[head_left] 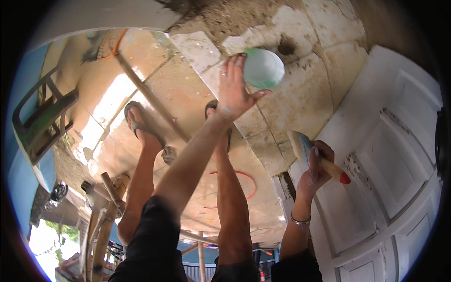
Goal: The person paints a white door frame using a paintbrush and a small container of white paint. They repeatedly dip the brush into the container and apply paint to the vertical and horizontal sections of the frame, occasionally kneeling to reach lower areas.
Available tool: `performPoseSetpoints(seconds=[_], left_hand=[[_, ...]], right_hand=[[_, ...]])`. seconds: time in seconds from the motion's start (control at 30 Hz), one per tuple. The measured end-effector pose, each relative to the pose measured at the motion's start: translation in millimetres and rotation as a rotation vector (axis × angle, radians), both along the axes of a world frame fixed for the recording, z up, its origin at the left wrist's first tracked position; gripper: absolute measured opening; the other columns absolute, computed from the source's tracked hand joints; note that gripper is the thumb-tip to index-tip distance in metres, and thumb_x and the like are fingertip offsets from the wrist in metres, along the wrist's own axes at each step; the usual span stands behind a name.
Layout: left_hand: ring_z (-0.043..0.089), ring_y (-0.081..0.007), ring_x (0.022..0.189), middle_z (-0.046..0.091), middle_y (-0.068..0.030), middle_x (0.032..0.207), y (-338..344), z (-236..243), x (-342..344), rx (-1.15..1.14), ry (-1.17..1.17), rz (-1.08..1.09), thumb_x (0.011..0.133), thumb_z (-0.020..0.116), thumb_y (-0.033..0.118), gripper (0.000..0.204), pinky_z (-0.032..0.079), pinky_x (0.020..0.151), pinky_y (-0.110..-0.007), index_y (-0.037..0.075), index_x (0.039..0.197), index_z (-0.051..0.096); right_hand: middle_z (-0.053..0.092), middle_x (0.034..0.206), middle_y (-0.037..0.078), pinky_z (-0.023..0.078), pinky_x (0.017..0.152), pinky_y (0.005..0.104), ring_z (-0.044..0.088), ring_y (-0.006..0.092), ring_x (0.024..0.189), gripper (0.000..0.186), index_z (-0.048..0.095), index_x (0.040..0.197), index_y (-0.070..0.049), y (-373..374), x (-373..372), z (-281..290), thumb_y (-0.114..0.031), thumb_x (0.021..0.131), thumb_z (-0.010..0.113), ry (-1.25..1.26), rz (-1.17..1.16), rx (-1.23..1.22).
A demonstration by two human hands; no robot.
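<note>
A round pale-green tub (264,68) with a whitish inside stands on the dirty tiled ledge. My left hand (235,89) curves around its near left side, fingers along the rim and thumb stretched toward the near edge. To the right, my right hand (317,164) grips a flat paintbrush (333,169) with a pale wooden handle and a red end. Its bristles point up and left, apart from the tub. How much the tub holds I cannot tell.
A white panelled door (371,174) with worn patches rises at the right. My sandalled feet (141,124) are on the lower floor at left. A red thin hose or cord (253,185) curves there. A green plastic chair (42,117) stands far left.
</note>
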State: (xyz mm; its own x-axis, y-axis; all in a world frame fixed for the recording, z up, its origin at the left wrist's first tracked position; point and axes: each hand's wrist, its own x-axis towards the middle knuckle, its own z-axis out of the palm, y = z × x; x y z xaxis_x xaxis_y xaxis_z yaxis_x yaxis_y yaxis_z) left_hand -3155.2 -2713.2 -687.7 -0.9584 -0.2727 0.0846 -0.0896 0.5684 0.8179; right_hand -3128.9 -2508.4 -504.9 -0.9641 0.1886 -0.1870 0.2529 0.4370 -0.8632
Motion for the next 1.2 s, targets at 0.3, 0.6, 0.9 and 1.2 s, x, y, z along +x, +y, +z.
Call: performPoseSetpoints(seconds=[0.3, 0.6, 0.9, 1.2], left_hand=[[0.046, -0.0393, 0.120, 0.050, -0.0199, 0.124, -4.9, -5.7, -4.2, -0.139, 0.035, -0.108, 0.062, 0.097, 0.035, 0.101, 0.039, 0.100, -0.054, -0.002, 0.138, 0.041], [0.048, -0.0356, 0.117, 0.045, -0.0198, 0.125, 10.7, -9.9, -12.4, -0.393, 0.005, -0.126, 0.068, 0.095, 0.043, 0.098, 0.046, 0.094, -0.050, -0.003, 0.135, 0.040], [0.042, -0.0398, 0.130, 0.040, -0.0212, 0.134, 43.4, -23.4, -6.6, -0.069, -0.114, 0.168, 0.065, 0.095, 0.036, 0.114, 0.035, 0.109, -0.055, -0.006, 0.146, 0.026], [0.045, -0.0343, 0.129, 0.045, -0.0223, 0.138, 55.6, -34.4, -3.3, -0.033, -0.180, 0.267, 0.070, 0.094, 0.028, 0.102, 0.036, 0.111, -0.048, -0.004, 0.144, 0.032]], right_hand=[[0.066, 0.107, 0.011, 0.048, 0.092, 0.0309, 0.062, 0.0165, 0.096, 0.016, 0.062, 0.106, 0.005, 40.4, 40.4, -19.8, -0.001, 0.091, 0.065, 0.128, -0.256, -0.131], [0.064, 0.110, 0.012, 0.047, 0.093, 0.0307, 0.059, 0.0154, 0.097, 0.014, 0.061, 0.106, 0.005, 35.6, 76.3, -33.9, 0.001, 0.093, 0.061, 0.116, -0.541, -0.308], [0.064, 0.109, 0.015, 0.048, 0.094, 0.0333, 0.061, 0.0202, 0.101, 0.016, 0.062, 0.107, 0.005, 52.6, 64.4, -27.0, 0.002, 0.091, 0.059, 0.120, -0.436, -0.192], [0.065, 0.109, 0.017, 0.049, 0.092, 0.0342, 0.063, 0.0225, 0.099, 0.018, 0.062, 0.108, 0.005, 57.0, 41.2, -22.1, 0.002, 0.091, 0.059, 0.126, -0.382, -0.137]])
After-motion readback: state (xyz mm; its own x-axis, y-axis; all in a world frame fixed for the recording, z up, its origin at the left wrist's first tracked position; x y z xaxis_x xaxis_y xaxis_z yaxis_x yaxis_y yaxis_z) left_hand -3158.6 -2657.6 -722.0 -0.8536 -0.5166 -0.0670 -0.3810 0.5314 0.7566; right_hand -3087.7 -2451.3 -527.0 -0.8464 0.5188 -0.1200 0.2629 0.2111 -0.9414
